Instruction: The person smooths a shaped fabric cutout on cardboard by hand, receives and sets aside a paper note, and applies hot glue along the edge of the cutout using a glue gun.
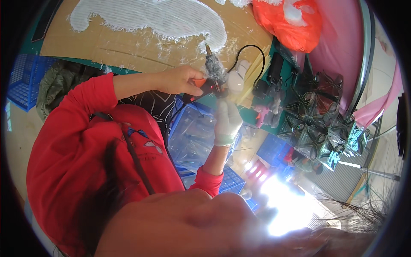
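Glue gun [212,79] between bare-hand fingers [190,85]

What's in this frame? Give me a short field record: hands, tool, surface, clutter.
left hand: bare, gripping an orange-black glue gun, nozzle pointing up-frame
right hand: white-gloved, just below the gun; grasp unclear
surface: brown cardboard carrying a white fibre sheet
nearby: orange plastic bag; blue crate; black cable
sleeves: red on both arms
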The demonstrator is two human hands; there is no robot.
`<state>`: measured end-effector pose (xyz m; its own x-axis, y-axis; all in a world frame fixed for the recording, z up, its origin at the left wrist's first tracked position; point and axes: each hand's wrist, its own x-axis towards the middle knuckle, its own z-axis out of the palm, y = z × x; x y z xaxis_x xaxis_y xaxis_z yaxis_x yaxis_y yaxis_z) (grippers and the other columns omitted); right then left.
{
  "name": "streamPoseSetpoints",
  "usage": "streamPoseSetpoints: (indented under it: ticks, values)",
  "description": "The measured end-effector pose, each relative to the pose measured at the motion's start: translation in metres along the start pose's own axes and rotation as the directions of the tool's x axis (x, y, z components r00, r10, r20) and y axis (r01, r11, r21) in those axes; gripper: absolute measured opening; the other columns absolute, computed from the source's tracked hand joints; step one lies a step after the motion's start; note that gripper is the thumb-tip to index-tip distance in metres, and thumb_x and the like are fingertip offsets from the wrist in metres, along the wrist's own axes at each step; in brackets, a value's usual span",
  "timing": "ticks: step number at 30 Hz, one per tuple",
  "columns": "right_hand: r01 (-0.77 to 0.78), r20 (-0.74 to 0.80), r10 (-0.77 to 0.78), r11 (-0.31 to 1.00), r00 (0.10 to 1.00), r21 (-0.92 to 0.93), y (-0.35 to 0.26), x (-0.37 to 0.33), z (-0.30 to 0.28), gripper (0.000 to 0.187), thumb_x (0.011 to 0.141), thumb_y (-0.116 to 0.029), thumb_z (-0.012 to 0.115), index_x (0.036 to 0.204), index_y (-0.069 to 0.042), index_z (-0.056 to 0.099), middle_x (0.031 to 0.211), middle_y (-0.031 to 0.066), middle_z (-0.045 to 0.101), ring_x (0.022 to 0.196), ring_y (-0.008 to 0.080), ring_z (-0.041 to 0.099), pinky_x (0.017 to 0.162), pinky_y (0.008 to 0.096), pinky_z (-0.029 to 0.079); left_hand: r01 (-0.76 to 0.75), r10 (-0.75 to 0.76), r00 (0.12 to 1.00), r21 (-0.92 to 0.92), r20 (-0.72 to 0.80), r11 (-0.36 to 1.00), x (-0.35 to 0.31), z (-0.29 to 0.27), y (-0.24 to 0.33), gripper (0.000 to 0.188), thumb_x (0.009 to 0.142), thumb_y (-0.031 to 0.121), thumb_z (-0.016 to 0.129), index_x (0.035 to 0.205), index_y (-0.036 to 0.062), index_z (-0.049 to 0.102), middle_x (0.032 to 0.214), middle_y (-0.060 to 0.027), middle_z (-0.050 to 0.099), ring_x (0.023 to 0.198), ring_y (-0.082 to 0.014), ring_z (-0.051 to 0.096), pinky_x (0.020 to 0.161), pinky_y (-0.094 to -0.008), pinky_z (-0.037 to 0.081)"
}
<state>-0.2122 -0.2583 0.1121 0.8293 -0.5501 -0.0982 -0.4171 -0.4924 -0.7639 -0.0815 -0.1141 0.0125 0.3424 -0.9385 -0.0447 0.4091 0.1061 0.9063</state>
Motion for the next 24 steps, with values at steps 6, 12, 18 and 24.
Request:
streamPoseSetpoints:
  ticks: [6,12,18,24]
  values:
    - [-0.025,0.040,0.025,1.000,0.999,-0.005,0.003,0.001,-0.001,0.021,0.088,-0.016,0.058,0.096,0.003,0.065,0.067,0.0038,0.057,0.055,0.0068,0.049,0.053,0.0227,0.041,0.010,-0.009,1.000,-0.046,0.020,0.999,-0.003,-0.001,0.007,0.029,0.082,0.011,0.065,0.107,-0.0029,0.060,0.095,-0.0050,0.064,0.088,-0.0088,0.057,0.080,-0.0262,0.046]
    - [-0.099,0.111,0.078,0.974,0.991,0.203,0.006,0.002,-0.003,0.023,0.088,-0.016,0.058,0.094,0.005,0.064,0.065,0.0023,0.055,0.056,0.0063,0.048,0.051,0.0220,0.039,0.041,-0.042,0.999,0.025,0.034,0.999,-0.004,-0.001,0.014,0.029,0.082,0.011,0.065,0.108,-0.0024,0.060,0.095,-0.0052,0.064,0.087,-0.0090,0.057,0.080,-0.0261,0.046]
    - [-0.099,0.037,0.097,0.994,0.995,0.051,0.000,0.001,0.004,0.019,0.085,-0.013,0.060,0.092,0.005,0.064,0.069,0.0062,0.058,0.061,0.0118,0.053,0.058,0.0253,0.043,0.059,-0.060,0.998,0.014,0.029,0.998,0.004,-0.002,0.005,0.033,0.082,0.012,0.066,0.111,-0.0019,0.060,0.099,-0.0067,0.065,0.088,-0.0089,0.058,0.077,-0.0256,0.046]
    - [0.596,-0.112,-0.623,0.777,0.774,-0.203,-0.019,-0.027,0.014,0.023,0.078,-0.004,0.064,0.099,0.004,0.061,0.092,0.0172,0.063,0.085,0.0301,0.060,0.082,0.0372,0.047,-0.020,0.005,0.997,-0.221,-0.072,0.975,0.011,0.009,0.006,0.029,0.081,0.010,0.067,0.107,-0.0009,0.062,0.092,-0.0065,0.065,0.084,-0.0097,0.059,0.074,-0.0255,0.046]
